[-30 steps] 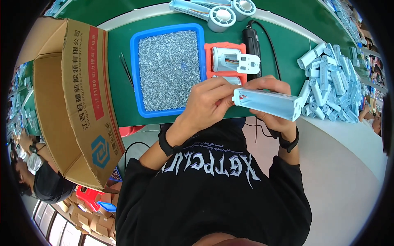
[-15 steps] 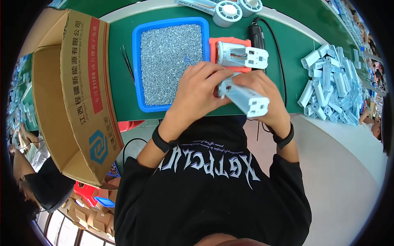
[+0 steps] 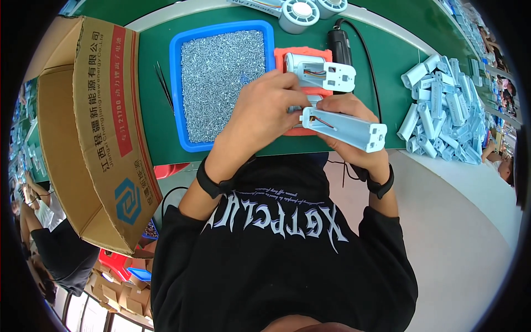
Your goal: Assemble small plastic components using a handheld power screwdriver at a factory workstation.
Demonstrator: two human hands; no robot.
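Observation:
A long light-blue plastic handle housing (image 3: 348, 133), apparently from a handheld fan, is gripped by my right hand (image 3: 354, 105). Its hollow side faces up, showing a thin brown-red wire inside. My left hand (image 3: 263, 108) has its fingers curled in at the housing's left end; what they pinch is hidden. Just beyond my fingers, an orange-red fixture (image 3: 281, 54) carries a light-blue fan body (image 3: 304, 62) with coloured wires and a handle end pointing right. Between my hands another light-blue part shows, mostly covered.
Left of my hands is a blue tray (image 3: 177, 88) of small silvery metal pieces, with tweezers (image 3: 163, 86) beside it. A black corded tool (image 3: 340, 47) lies behind the fixture. Light-blue housings (image 3: 442, 105) are heaped at right. A cardboard box (image 3: 94, 127) stands left; fan heads (image 3: 298, 15) lie at the back.
The housing has swung toward level and moved right, turning its hollow side up so the wire shows. My left hand has shifted slightly left, staying by its end. The whole view has moved slightly.

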